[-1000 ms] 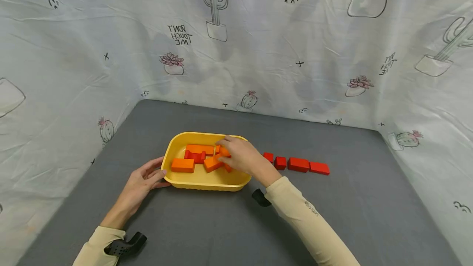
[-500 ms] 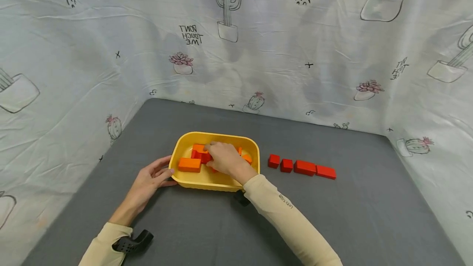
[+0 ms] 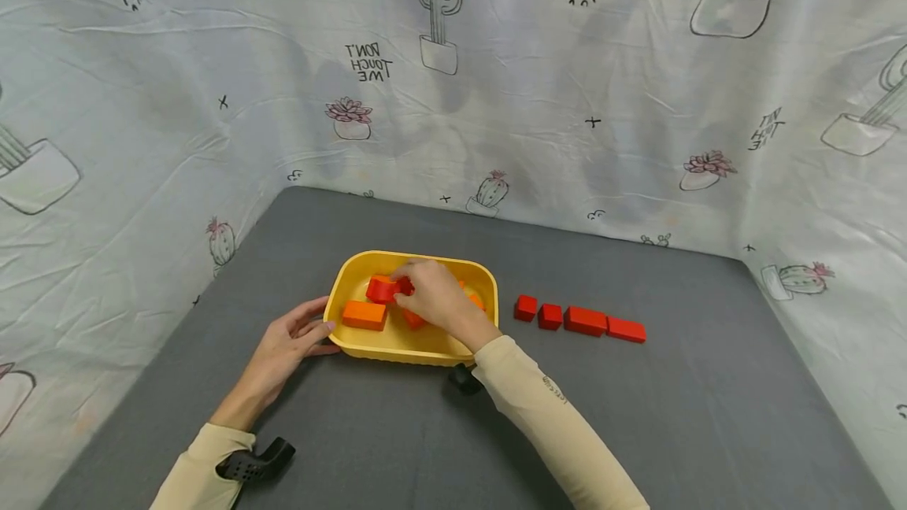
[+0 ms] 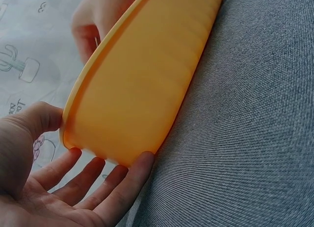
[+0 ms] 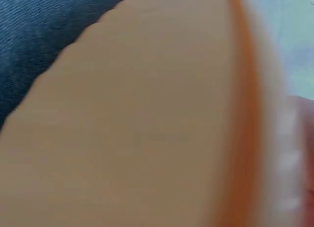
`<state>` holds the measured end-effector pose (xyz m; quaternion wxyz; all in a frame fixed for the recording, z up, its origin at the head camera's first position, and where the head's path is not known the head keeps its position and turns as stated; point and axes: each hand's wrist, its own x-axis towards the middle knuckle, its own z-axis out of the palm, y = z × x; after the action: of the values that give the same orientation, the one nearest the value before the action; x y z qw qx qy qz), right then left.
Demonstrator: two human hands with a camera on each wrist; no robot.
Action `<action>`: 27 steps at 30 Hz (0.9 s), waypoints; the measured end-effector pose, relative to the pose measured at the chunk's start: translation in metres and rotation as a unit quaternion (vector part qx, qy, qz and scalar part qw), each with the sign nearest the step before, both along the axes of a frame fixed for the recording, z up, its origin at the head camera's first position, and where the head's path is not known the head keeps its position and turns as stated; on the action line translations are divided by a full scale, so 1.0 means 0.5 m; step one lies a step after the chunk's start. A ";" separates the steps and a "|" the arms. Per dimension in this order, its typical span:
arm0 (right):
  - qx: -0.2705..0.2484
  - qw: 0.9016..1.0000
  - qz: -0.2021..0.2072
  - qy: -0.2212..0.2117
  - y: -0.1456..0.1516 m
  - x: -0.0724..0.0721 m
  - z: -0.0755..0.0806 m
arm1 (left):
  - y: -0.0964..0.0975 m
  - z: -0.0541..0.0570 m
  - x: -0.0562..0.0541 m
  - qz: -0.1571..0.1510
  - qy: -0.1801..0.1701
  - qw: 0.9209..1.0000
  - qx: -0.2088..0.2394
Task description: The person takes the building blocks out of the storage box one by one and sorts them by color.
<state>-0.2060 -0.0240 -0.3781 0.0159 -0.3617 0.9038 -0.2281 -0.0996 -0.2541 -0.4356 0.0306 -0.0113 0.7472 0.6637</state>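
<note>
The right hand point(image 3: 439, 293) reaches down into the yellow tray point(image 3: 397, 354), its thumb and fingertips nearly together, pinching a red block point(image 3: 383, 290) near the tray's far side, left of the middle. An orange block point(image 3: 364, 315) lies just nearer, beside the tray's left end, and a reddish-orange piece point(image 3: 413, 319) shows under the thumb; more orange shows past the hand, partly hidden. The left hand point(image 3: 286, 345) has its fingers spread and lightly bent, thumb at the rim and fingertips against the outer wall of the left end, without wrapping round it. The right wrist view is blurred and does not show the grip. On the grey table point(image 3: 425, 431), right of the tray, a row of four red blocks point(image 3: 585, 321) runs end to end.
</note>
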 end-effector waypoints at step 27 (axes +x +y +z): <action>-0.193 0.969 -0.155 -0.001 0.453 0.036 0.024 | 0.000 0.001 0.005 -0.011 0.020 1.000 -0.012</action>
<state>-0.1882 0.2023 -0.3661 -0.0889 -0.2127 0.8879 -0.3981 -0.0970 -0.2540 -0.4353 0.0228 0.0098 0.7560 0.6541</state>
